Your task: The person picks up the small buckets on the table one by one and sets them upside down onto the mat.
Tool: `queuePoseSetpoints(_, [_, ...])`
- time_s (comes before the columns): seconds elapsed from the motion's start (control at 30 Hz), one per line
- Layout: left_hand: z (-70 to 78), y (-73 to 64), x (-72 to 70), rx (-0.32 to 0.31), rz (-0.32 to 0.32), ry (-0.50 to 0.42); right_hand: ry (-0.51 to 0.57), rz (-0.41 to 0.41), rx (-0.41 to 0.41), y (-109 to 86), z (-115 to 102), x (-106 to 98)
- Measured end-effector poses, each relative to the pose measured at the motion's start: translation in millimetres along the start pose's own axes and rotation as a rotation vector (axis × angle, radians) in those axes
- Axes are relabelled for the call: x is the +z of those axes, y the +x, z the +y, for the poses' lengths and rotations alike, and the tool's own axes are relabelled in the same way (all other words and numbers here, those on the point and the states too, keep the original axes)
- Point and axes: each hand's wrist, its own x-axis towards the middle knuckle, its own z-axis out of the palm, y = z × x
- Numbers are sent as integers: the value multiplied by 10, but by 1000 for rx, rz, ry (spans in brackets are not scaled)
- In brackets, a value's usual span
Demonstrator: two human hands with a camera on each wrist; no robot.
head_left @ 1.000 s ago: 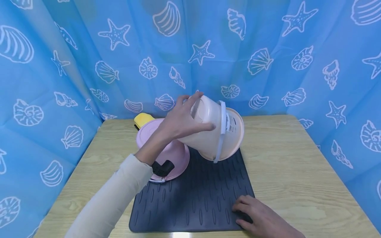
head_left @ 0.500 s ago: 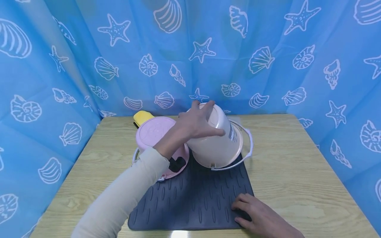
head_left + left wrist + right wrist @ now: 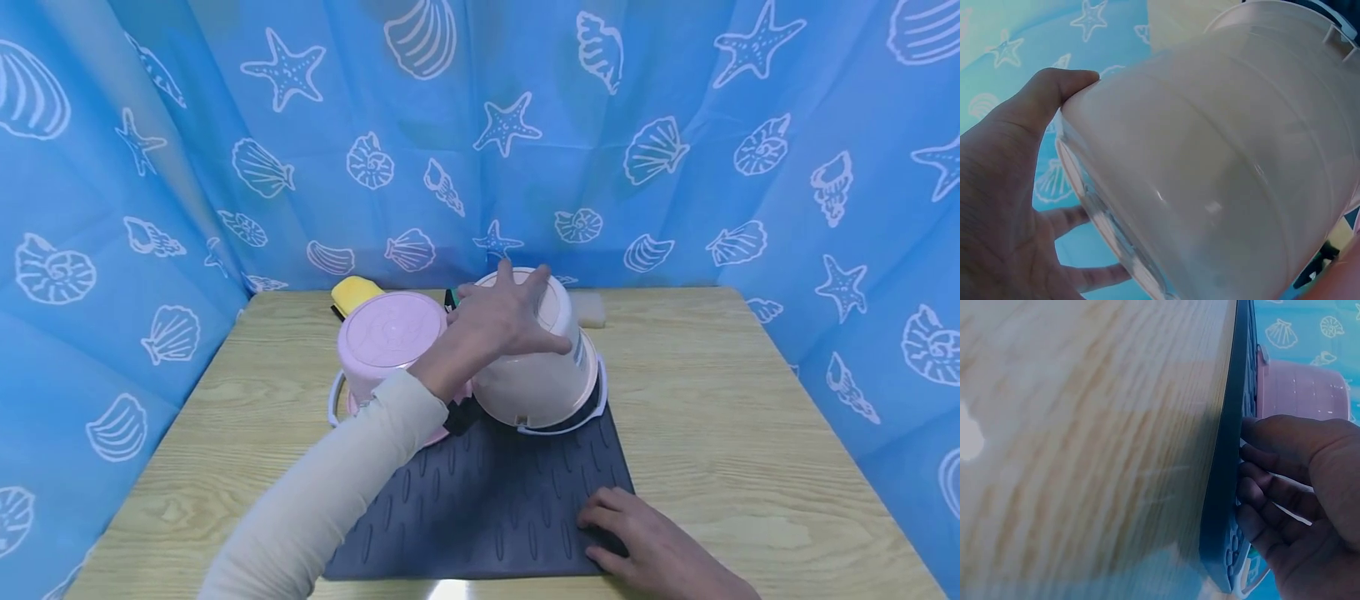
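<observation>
My left hand [image 3: 495, 321] grips the base of an upside-down cream bucket [image 3: 536, 387], thumb on the near right side and fingers spread over the bottom. In the left wrist view the thumb presses the side of the bucket [image 3: 1210, 144] close to its base. The rim sits low over the back of the dark ribbed mat [image 3: 480, 500], its pale handle hanging on the right. Beside it on the left, a pink bucket [image 3: 392, 329] stands upside down, partly hidden by my forearm. My right hand [image 3: 637, 542] rests on the mat's front right edge, fingers loosely bent, holding nothing.
A yellow object [image 3: 356, 293] lies behind the pink bucket. Behind the cream bucket, a translucent pale item [image 3: 591, 308] shows on the wooden table [image 3: 735, 433]. A blue shell-patterned curtain [image 3: 675, 108] encloses the back and sides.
The cream bucket has tipped from its side to bottom up and come down toward the mat, its handle swinging to the right. The right hand has stayed in place.
</observation>
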Motion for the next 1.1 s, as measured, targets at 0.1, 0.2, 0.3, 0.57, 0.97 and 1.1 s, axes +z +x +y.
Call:
queuePoseSetpoints(0.1, [23, 42, 17, -15, -10, 4, -6, 12, -6, -10, 15, 9])
queuePoseSetpoints(0.2, [20, 73, 29, -19, -15, 0, -4, 15, -8, -12, 19, 17])
queuePoseSetpoints(0.3, [7, 98, 43, -18, -18, 9, 2, 7, -1, -13, 20, 12])
queuePoseSetpoints(0.57, [8, 132, 89, -51, -27, 12, -2, 20, -22, -21, 28, 15])
queuePoseSetpoints(0.97, [173, 192, 182, -43, -22, 162, 0, 17, -2, -28, 29, 39])
queuePoseSetpoints(1.1, [205, 205, 209, -38, -15, 213, -8, 24, -14, -30, 34, 41])
